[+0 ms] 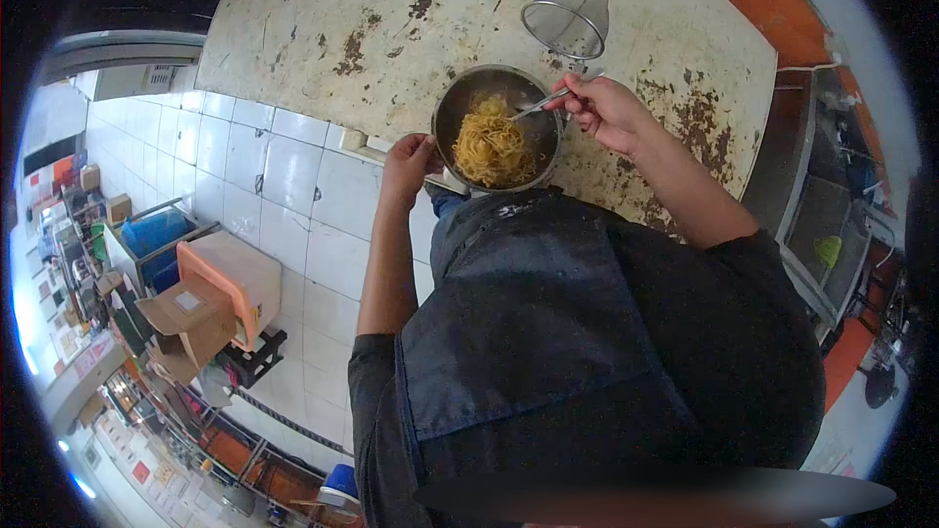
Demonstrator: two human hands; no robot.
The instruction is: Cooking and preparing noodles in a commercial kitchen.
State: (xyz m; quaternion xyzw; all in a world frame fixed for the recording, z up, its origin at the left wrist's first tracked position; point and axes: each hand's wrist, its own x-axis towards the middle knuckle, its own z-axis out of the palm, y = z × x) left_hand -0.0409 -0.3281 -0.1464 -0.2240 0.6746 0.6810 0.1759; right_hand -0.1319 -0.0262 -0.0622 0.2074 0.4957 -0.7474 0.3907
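Note:
A round metal bowl [455, 99] stands at the near edge of a worn, pale table [308, 0], close against my apron. Inside it lies a heap of yellow-brown noodles [493, 147]. My left hand [411, 165] pinches the bowl's left rim between thumb and fingers. From the right, my right hand [605, 114] grips the handle of a metal utensil [537, 105], seemingly a fork. Its tip reaches into the noodles, so its exact shape is hidden. Beyond the bowl, a wire-mesh strainer [568, 18] rests on the table, its handle partly hidden near my right hand.
Rust-brown patches mark the tabletop. White tiles [286, 169] cover the floor at left, where a cardboard box [192, 315] and a plastic storage box [246, 275] stand. A sink [818, 235] with a green item [828, 251] is at right.

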